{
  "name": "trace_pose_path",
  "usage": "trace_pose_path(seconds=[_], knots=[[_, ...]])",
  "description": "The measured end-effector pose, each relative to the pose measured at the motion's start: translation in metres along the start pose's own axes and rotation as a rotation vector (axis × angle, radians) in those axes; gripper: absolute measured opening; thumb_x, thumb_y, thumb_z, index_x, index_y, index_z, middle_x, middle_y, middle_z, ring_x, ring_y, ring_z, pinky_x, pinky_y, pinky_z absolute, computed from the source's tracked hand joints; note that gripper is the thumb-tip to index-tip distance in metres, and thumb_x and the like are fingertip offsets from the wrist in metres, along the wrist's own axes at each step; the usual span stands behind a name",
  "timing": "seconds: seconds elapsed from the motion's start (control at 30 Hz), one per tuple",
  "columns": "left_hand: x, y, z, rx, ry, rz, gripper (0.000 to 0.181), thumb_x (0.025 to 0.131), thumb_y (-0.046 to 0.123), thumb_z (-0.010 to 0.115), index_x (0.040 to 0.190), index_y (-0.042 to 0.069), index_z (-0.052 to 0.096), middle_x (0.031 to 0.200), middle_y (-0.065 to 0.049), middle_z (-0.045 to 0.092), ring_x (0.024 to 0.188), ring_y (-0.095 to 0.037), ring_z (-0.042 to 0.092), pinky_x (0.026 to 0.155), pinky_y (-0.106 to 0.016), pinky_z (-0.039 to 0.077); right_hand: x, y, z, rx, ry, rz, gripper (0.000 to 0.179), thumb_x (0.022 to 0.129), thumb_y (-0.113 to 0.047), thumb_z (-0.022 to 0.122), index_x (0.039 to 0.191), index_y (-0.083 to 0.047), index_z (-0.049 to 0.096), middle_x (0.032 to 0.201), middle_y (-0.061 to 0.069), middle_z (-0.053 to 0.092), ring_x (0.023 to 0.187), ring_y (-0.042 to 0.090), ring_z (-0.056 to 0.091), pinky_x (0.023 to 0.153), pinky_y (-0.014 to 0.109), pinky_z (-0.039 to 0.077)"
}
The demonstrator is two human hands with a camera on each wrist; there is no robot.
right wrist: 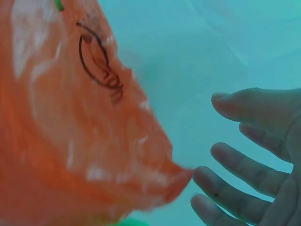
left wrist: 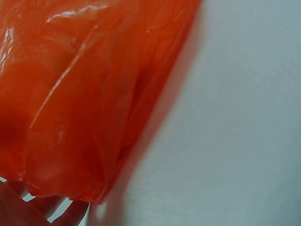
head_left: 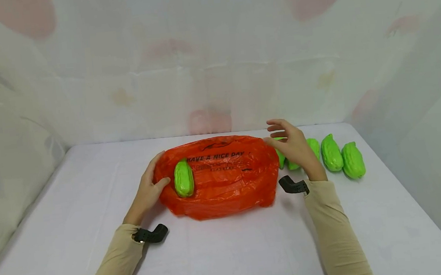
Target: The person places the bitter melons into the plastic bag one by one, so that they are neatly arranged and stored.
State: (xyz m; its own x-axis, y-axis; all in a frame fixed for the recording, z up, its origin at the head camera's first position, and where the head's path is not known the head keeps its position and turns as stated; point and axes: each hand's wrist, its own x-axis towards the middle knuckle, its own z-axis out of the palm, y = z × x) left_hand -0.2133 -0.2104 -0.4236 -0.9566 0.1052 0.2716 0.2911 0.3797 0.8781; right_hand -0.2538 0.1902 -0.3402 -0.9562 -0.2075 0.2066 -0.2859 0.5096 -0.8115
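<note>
A red plastic bag [head_left: 219,186] printed "HAVE A NICE DAY" lies spread across the middle of the table. One bright green, ridged, gourd-shaped piece [head_left: 183,178] sits on its left part. At the bag's left end, the left hand [head_left: 147,191] holds the edge, thumb over the front and fingers round the side. Its fingertips [left wrist: 70,214] show along the bag's lower edge in the left wrist view. Beside the bag's right corner is the right hand [head_left: 293,146], its fingers spread and relaxed; the right wrist view shows fingertips [right wrist: 204,176] right at that corner.
Several more green gourd-shaped pieces [head_left: 331,153] lie in a row at the right of the table, some partly hidden behind the right hand. White cloth covers the table [head_left: 231,251]. A pale curtain [head_left: 215,85] hangs behind and at both sides.
</note>
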Motion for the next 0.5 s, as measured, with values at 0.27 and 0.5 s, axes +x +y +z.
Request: trace_pose_path(seconds=[0.27,0.5], knots=[[0.000,0.000,0.000,-0.003,0.002,0.007,0.072,0.087,-0.011,0.052,0.153,0.009,0.033,0.155,-0.018,0.038,0.143,-0.035,0.033,0.117,-0.059,0.021,0.004,0.018,-0.003,-0.034,0.032,0.042,0.053,0.094,-0.018,0.067,0.142,-0.007,0.049,0.136,0.022,0.058,0.126,0.040,0.055,0.105,0.051,0.046],[0.001,0.000,0.000,-0.004,0.005,0.017,0.071,0.087,-0.010,0.053,0.153,0.010,0.034,0.155,-0.018,0.039,0.142,-0.035,0.034,0.117,-0.059,0.021,0.004,0.031,-0.002,-0.076,0.027,0.083,0.054,0.095,-0.019,0.066,0.143,-0.005,0.046,0.140,0.024,0.053,0.131,0.042,0.050,0.107,0.054,0.043]])
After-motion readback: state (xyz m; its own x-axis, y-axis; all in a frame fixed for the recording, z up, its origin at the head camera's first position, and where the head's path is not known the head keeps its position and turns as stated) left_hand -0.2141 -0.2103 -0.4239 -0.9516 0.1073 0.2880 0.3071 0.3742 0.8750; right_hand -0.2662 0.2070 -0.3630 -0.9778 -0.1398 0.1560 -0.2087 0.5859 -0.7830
